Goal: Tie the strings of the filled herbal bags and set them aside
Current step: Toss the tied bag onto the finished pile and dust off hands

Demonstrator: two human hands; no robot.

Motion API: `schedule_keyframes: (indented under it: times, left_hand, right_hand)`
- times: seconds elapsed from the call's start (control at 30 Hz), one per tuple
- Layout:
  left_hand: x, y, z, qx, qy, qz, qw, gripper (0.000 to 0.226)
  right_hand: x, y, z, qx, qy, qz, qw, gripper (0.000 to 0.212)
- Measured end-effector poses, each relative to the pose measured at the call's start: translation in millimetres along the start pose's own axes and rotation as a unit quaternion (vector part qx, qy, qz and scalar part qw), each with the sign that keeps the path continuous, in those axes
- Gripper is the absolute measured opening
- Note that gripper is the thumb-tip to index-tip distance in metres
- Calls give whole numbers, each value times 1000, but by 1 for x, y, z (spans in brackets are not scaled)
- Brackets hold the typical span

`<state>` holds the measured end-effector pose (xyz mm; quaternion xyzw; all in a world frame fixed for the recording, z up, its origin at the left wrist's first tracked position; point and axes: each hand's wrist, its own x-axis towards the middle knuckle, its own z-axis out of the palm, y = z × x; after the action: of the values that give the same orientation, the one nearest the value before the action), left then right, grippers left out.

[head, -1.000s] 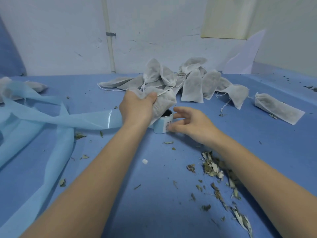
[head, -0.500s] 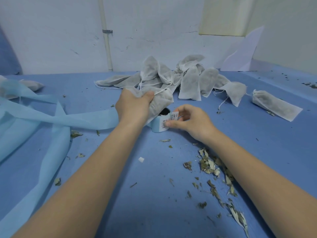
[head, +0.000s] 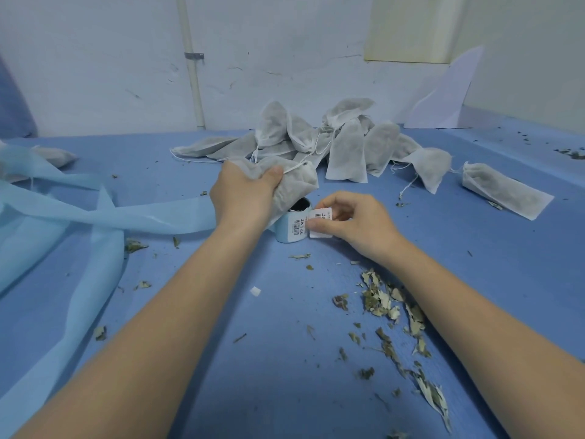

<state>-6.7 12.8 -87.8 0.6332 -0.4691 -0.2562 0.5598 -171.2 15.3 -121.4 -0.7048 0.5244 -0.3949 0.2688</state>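
Blue cloth (head: 285, 359) covers the table. On it the left hand (head: 243, 198) grips a filled herbal bag (head: 297, 185) at its neck, just above a label roll (head: 292, 226). Beside this grip, the right hand (head: 354, 223) pinches one peeled label (head: 320, 222). Behind the grip lies a pile of bags (head: 345, 144).

Left grip (head: 245, 198) clenched, right grip (head: 351, 220) pinching.

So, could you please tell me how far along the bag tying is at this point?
Done: a heap of filled white fabric herb bags lies at the back of the blue table, some with drawn strings; whether all are knotted is unclear. In hand: the left hand grips one filled white bag, while the right hand pinches a white barcode label from a pale blue roll. Left: setting this bag aside.
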Motion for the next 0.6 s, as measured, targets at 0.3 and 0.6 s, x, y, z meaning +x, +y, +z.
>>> schedule_keyframes:
  times: [0.3, 0.6]
  left_hand:
    - [-1, 0, -2, -23, 10, 26, 999, 44]
    - [-14, 13, -8, -93, -114, 91, 985, 25]
  right_hand:
    - [-8, -11, -17, 17, -86, -10, 996, 3]
    - [-12, -45, -31, 139, 6, -129, 982, 18]
